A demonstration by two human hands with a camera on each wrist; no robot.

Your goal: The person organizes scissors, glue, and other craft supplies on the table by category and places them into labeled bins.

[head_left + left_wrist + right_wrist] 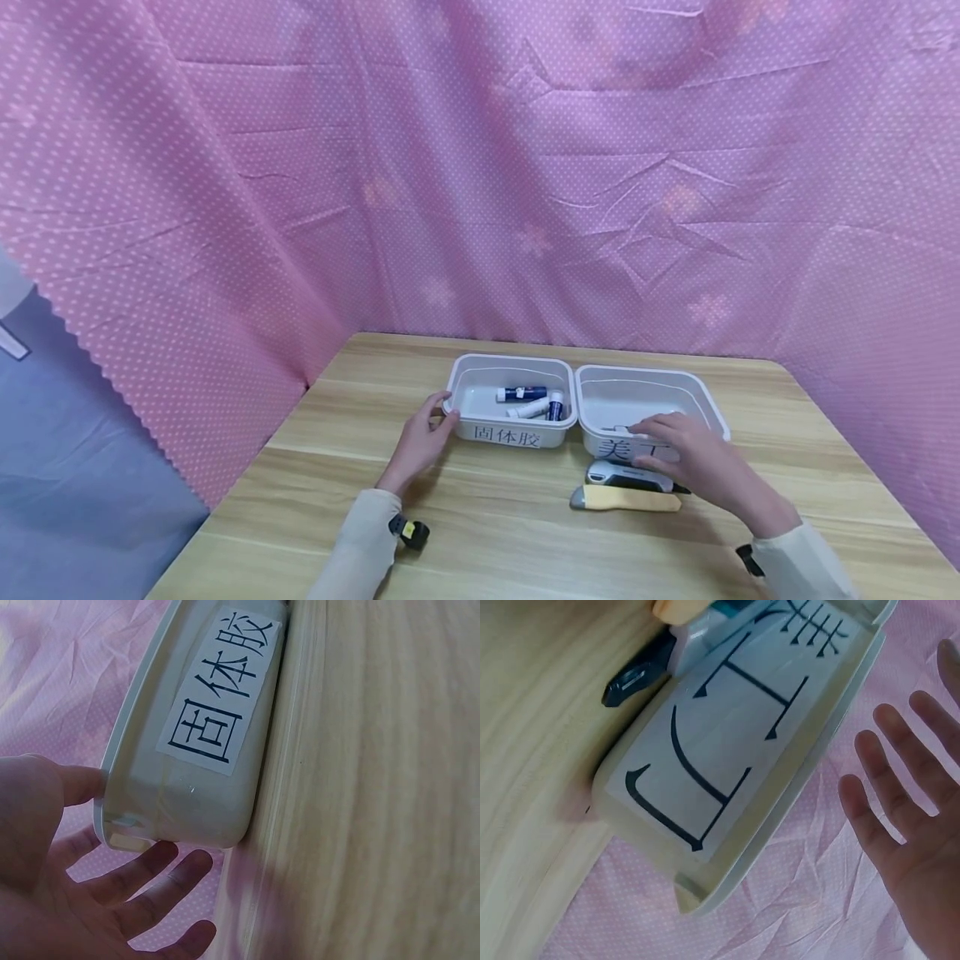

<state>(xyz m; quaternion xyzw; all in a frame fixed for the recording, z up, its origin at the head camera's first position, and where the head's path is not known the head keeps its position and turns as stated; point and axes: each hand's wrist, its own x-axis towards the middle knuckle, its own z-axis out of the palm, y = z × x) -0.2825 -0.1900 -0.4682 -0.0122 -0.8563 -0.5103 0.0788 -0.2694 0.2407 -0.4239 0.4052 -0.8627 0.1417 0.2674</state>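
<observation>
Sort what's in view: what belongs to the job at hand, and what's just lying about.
Likely part of the job:
- left bin
- glue sticks in it
- right bin
- grey-and-black cutter, in front of the right bin
- yellow cutter, beside that one

Apparently just surroundings:
- pink dotted cloth behind the table
- blue fabric, far left

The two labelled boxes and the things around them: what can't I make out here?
Head view: the near floor of the right box, hidden by its front wall and the right hand.
Head view: any fine print on the glue sticks, too small to read.
Left wrist view: the inside of the left box, hidden by its wall.
Right wrist view: most of the yellow knife, cut off by the top edge.
</observation>
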